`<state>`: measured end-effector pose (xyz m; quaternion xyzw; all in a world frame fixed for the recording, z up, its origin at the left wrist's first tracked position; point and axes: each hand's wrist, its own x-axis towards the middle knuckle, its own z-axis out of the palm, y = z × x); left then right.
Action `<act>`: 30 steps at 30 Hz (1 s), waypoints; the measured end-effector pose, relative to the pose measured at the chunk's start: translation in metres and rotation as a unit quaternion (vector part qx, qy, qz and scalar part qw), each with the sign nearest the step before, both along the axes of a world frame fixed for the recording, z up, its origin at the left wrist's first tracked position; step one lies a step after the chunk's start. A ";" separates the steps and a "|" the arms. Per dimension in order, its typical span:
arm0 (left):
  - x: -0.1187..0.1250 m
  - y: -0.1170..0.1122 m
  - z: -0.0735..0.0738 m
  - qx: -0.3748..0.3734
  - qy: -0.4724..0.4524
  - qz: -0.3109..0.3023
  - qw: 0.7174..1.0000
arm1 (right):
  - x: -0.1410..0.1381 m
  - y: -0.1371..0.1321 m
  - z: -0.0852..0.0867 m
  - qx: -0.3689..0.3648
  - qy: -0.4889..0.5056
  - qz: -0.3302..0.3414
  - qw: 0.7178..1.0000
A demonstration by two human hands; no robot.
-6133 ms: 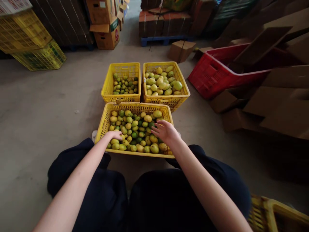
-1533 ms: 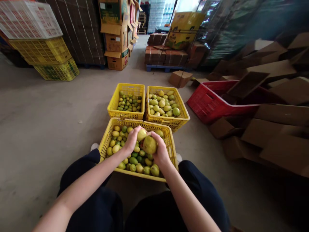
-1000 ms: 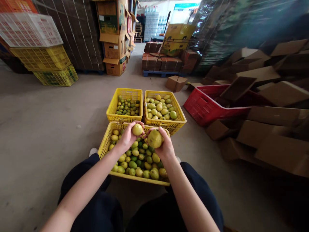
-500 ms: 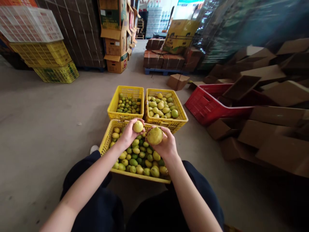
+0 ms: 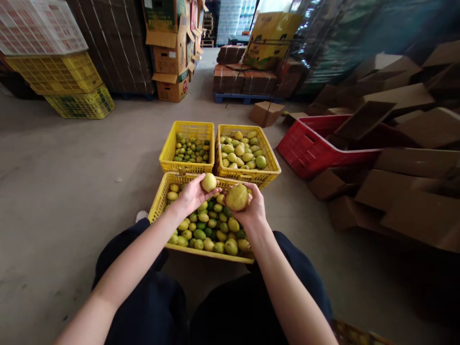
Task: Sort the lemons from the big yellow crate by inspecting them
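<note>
My left hand holds a small pale-yellow lemon, gripped at its left side with some fingers spread beneath. In my right hand sits a larger, mottled greenish-yellow lemon. Both hands are over the near yellow crate, which is filled with yellow and green lemons. Beyond it stand two more yellow crates. The back left crate contains small greenish fruit, and the back right crate contains larger yellow lemons.
To the right lie a red crate and a heap of cardboard boxes. Stacked crates stand at the far left. Cartons and a loaded blue pallet are at the back. My knees flank the near crate.
Both hands have shifted slightly to the right, each still holding its lemon. My left fingers have spread a little, and the surroundings sit slightly higher in view.
</note>
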<state>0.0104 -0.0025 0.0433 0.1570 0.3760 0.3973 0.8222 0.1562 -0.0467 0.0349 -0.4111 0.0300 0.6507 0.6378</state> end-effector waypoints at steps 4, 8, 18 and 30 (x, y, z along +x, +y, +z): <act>0.002 -0.002 -0.006 0.011 0.009 -0.054 0.998 | 0.002 0.001 0.000 -0.043 0.000 0.011 0.999; 0.002 -0.002 -0.012 0.011 0.057 -0.090 0.994 | 0.004 0.000 -0.007 -0.045 0.009 0.036 0.998; -0.004 0.005 -0.008 -0.052 -0.017 -0.058 0.997 | 0.011 0.003 -0.019 0.076 0.049 0.057 0.994; -0.003 0.006 -0.017 -0.036 -0.012 -0.085 0.996 | 0.009 0.003 -0.014 0.038 0.025 0.123 0.991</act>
